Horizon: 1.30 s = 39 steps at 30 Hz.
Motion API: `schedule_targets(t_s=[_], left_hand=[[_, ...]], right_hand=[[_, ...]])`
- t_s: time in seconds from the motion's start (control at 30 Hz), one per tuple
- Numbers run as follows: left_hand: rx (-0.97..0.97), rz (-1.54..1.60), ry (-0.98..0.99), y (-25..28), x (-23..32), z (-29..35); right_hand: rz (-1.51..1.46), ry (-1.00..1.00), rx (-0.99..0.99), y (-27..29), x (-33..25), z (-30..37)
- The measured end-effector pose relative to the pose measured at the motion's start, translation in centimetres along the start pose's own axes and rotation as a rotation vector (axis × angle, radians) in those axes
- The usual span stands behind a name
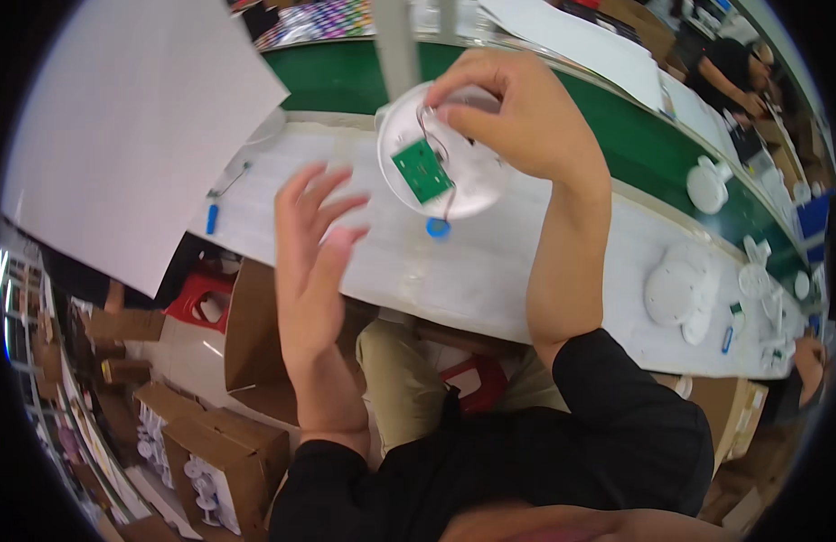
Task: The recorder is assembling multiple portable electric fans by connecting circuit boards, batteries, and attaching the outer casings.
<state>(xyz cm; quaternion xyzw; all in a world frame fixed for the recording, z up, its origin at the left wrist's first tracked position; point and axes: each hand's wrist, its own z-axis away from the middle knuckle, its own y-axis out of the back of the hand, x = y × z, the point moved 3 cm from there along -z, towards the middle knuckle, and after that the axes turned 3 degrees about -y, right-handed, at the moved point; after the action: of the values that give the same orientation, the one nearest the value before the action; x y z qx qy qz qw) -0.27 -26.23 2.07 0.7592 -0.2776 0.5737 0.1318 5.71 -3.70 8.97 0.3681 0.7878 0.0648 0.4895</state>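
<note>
My right hand [517, 108] reaches over a white round plastic housing [477, 194], its thumb and forefinger pinched together near the upper left of the dish. A thin wire [422, 119] runs from these fingertips to a green circuit board [422, 170], which sits tilted in front of the housing. Another lead goes from the board's lower corner toward a small blue cylindrical part [438, 228] just below the rim. To the left of the housing is my left hand [314, 244], raised and open with its fingers apart, touching nothing. Whether the right hand also bears on the housing is hidden.
A large white panel [138, 117] blocks the left side. On the white worktop [382, 262] lie a blue part with a wire [212, 219] and, at right, more white housings [676, 294]. Cardboard boxes [224, 443] stand below left. Other people [730, 72] work at far right.
</note>
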Motion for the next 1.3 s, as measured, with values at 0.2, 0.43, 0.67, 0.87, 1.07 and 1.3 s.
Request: schedule_targets(t_s=[0.2, 0.43, 0.67, 0.87, 1.07, 1.3], left_hand=[[-0.550, -0.127, -0.105, -15.2, 1.6, -8.2], [-0.572, 0.008, -0.007, -25.7, -2.9, -10.1], [-0.663, 0.259, 0.110, -26.7, -5.1, -10.9], [-0.695, 0.183, 0.106, -26.3, -5.9, -11.7], [-0.805, 0.217, 0.108, -25.6, -6.2, -12.2], [-0.906, 0.207, 0.098, -25.0, -6.2, -12.8]], right_hand=[[0.168, -0.039, 0.513, 7.3, 1.1, 4.8], [0.290, -0.183, 0.602, 14.3, 5.2, 8.1], [0.219, -0.309, 0.397, 16.9, 9.1, 8.1], [0.232, -0.045, 0.204, 16.4, 10.2, 7.2], [0.257, -0.110, 0.197, 16.0, 10.2, 7.9], [0.273, -0.235, 0.241, 16.0, 10.3, 6.9]])
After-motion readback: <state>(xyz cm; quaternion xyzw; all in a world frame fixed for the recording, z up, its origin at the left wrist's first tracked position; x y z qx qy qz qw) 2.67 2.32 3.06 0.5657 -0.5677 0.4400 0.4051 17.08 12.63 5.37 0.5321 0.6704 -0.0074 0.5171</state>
